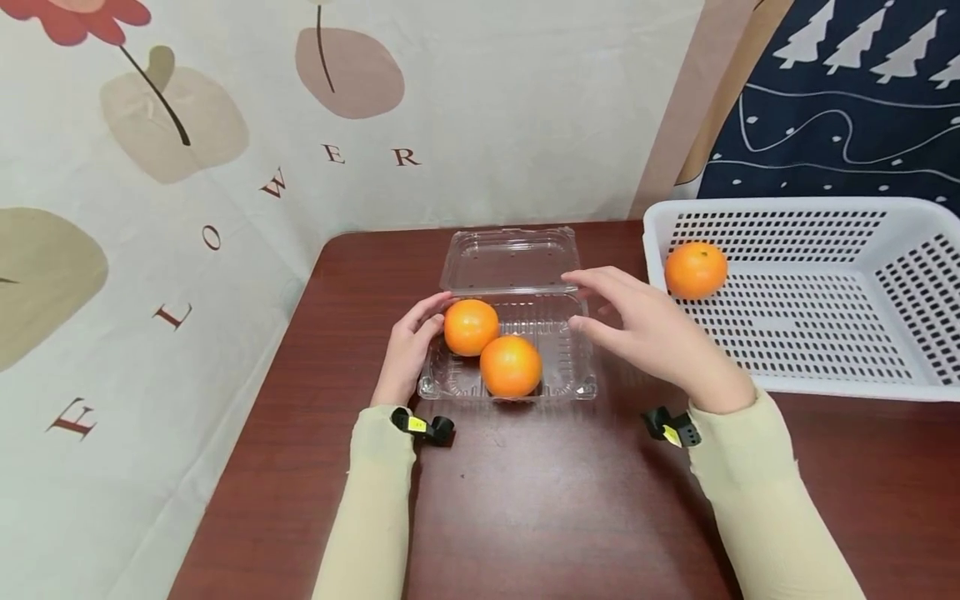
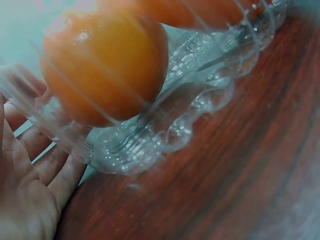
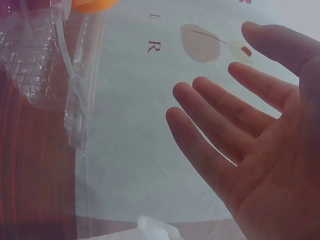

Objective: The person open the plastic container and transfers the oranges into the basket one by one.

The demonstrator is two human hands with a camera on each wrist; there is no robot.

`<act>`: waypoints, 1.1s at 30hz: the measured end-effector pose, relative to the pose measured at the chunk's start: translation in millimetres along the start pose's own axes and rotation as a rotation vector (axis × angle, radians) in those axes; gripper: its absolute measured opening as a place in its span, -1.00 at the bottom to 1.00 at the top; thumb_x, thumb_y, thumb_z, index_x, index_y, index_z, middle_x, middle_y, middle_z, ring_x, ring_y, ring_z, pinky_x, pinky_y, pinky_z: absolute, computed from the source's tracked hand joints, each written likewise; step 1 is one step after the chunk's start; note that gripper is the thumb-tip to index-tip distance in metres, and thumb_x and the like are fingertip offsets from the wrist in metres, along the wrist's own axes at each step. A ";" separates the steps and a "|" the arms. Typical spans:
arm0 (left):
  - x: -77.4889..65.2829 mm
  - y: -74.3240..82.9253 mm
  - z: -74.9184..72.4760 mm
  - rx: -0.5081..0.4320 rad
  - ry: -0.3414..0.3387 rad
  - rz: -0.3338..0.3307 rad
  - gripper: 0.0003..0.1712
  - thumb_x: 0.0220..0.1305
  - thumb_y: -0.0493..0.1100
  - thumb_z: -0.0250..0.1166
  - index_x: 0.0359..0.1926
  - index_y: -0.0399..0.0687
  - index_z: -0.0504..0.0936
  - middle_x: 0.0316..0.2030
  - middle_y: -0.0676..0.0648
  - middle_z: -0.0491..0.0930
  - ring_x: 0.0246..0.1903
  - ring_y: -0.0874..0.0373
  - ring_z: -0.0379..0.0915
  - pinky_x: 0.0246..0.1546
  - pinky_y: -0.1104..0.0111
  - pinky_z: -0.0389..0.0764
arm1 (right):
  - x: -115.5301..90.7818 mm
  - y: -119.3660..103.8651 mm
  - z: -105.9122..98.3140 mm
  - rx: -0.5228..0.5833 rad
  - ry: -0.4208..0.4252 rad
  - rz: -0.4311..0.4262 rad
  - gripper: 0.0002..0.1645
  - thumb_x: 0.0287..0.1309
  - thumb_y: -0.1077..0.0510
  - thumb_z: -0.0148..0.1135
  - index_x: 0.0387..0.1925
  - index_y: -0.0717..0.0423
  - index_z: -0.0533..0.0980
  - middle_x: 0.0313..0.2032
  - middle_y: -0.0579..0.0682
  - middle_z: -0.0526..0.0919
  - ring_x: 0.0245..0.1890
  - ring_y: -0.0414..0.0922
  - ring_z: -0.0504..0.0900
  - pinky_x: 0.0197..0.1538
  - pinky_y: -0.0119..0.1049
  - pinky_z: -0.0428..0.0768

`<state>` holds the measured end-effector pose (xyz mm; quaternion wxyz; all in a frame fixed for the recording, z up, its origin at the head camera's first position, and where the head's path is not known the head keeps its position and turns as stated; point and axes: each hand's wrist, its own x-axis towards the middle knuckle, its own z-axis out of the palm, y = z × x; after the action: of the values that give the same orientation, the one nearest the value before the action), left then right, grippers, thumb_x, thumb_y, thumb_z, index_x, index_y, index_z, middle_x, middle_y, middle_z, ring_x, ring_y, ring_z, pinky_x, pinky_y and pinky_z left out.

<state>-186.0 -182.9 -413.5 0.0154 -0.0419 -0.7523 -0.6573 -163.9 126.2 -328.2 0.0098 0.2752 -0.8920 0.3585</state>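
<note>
A clear plastic clamshell container [image 1: 558, 354] lies on the table with its lid [image 1: 513, 258] folded back. Two oranges sit in its base, one orange [image 1: 471, 327] at the left wall and another orange [image 1: 511, 367] at the front middle. My left hand [image 1: 411, 346] rests along the container's left side; in the left wrist view its fingers [image 2: 37, 142] lie fairly straight against the outer wall. My right hand [image 1: 637, 325] hovers over the right rim, fingers spread and holding nothing. The right wrist view shows its bare palm [image 3: 250, 155].
A white perforated basket [image 1: 825, 385] stands to the right, with one orange [image 1: 696, 271] in its left corner. Behind the brown table [image 1: 540, 508] hangs a printed cloth [image 1: 510, 108]. A dark blue tree-patterned cloth [image 1: 862, 133] hangs behind the basket.
</note>
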 end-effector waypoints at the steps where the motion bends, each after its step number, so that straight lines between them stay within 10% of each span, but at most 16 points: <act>1: 0.2 -0.6 0.1 0.003 -0.002 -0.001 -0.61 0.30 -0.25 0.00 0.14 -0.11 0.41 0.05 -0.06 0.46 0.04 0.16 0.35 0.02 0.34 0.38 | 0.0 0.4 1.1 0.000 -0.003 -0.004 -0.41 0.07 -0.05 0.19 0.16 -0.14 0.31 0.01 -0.10 0.43 -0.14 -0.18 0.49 -0.06 -0.18 0.48; 33: -0.3 0.0 0.6 0.002 -0.001 -0.020 -0.61 0.30 -0.22 0.00 0.14 -0.06 0.42 0.06 -0.03 0.45 0.04 0.16 0.35 0.05 0.28 0.36 | 9.0 -9.0 42.7 -0.123 -0.138 -0.111 -0.41 0.10 -0.11 0.12 0.18 -0.14 0.29 0.06 -0.15 0.39 -0.09 -0.19 0.49 -0.04 -0.21 0.46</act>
<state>-185.7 -182.3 -413.6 0.0083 -0.0348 -0.7534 -0.6565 -159.4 89.0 -352.2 -0.0151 0.3469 -0.8944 0.2819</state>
